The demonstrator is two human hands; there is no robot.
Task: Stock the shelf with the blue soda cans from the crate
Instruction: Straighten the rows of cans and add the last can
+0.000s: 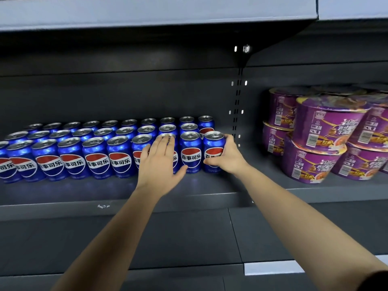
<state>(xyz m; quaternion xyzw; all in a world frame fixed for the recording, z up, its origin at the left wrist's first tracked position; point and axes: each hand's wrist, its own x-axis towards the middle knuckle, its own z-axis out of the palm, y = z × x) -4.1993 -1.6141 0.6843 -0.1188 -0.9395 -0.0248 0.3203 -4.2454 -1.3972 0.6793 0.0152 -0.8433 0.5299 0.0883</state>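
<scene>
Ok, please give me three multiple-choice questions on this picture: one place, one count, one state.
1. Where are the purple noodle bowls, relative to the blue cans? A) left B) right C) on top
2. How many rows deep do the cans stand? A) one B) six C) three
3. What does the right hand do? A) grips the rightmost front can B) hangs empty C) holds a bowl
1 B: they sit right of the cans. 2 C: front, middle and back rows show. 3 A: it is curled round that can.

Forearms (109, 238) bare; dark sleeve (376, 280), right arm.
</scene>
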